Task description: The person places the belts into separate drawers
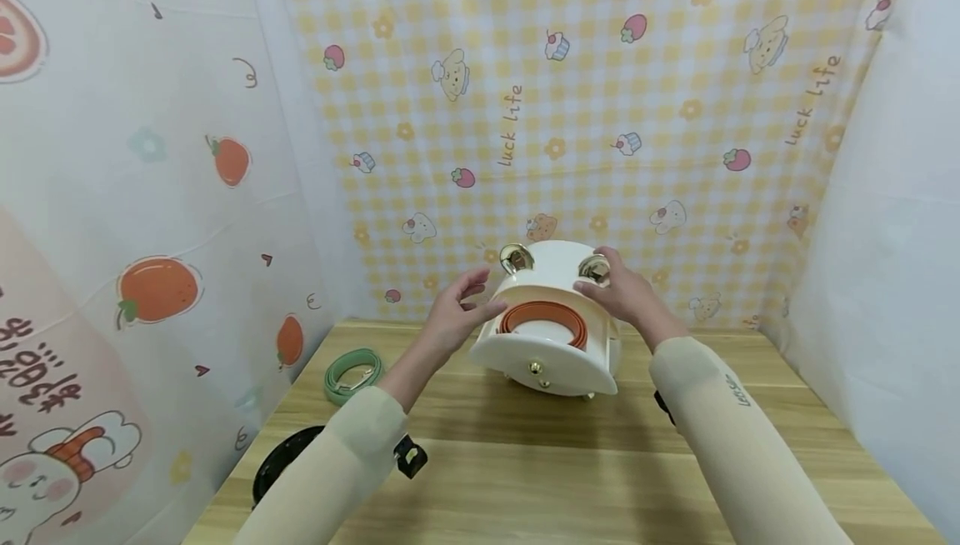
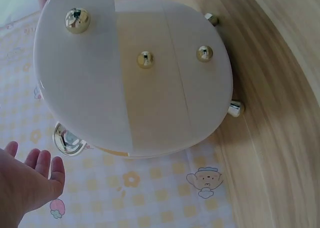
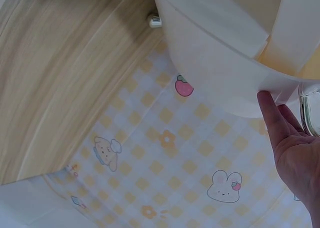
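A white, rounded drawer box [image 1: 558,257] with gold ears, gold knobs and small gold feet stands on the table. Its upper drawer [image 1: 517,359] is pulled out, and a coiled orange belt [image 1: 545,309] lies in it. My right hand [image 1: 621,285] grips the box's upper right corner around the gold ear [image 1: 593,267], thumb in front; the right wrist view shows a digit against the white shell. Beside the box's left edge my left hand [image 1: 459,312] is held with fingers spread and nothing in it. The left wrist view shows the drawer front [image 2: 82,77] with its knob.
A coiled green belt [image 1: 352,374] with a gold buckle lies on the wooden table [image 1: 480,478] at the left. A black round thing [image 1: 281,457] sits nearer, partly behind my left sleeve. Printed cloth walls [image 1: 555,112] enclose the table at the back and sides.
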`<move>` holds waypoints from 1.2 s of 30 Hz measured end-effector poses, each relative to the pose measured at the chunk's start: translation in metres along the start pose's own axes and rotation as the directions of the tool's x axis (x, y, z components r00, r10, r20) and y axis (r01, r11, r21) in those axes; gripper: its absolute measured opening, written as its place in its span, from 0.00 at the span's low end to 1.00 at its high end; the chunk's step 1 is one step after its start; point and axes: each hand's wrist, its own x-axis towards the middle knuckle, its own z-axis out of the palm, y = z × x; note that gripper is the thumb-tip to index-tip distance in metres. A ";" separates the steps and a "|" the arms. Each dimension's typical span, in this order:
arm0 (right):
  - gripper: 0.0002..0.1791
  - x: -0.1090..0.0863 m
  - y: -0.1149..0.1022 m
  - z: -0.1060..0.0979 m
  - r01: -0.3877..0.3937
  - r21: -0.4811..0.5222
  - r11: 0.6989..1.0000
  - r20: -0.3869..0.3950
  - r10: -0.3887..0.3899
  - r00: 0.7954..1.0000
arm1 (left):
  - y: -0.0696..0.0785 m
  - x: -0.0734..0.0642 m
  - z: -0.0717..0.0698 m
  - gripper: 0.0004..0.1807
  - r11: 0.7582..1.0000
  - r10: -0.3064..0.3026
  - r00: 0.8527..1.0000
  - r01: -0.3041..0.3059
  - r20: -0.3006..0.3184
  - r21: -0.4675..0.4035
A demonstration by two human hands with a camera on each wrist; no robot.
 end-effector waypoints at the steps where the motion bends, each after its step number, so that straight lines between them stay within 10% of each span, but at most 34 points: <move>1: 0.47 0.000 0.000 0.000 -0.003 0.001 1.000 0.001 0.003 1.000 | -0.001 -0.002 0.000 0.35 1.000 0.003 1.000 -0.003 -0.005 -0.015; 16: 0.47 0.003 -0.003 0.004 0.000 -0.006 1.000 -0.008 0.000 1.000 | -0.010 -0.042 0.005 0.30 0.989 0.017 0.997 -0.028 -0.077 -0.144; 36: 0.47 -0.001 0.000 -0.001 -0.020 0.003 1.000 -0.003 0.020 1.000 | -0.033 -0.071 0.037 0.28 0.968 0.002 0.999 0.008 0.040 -0.253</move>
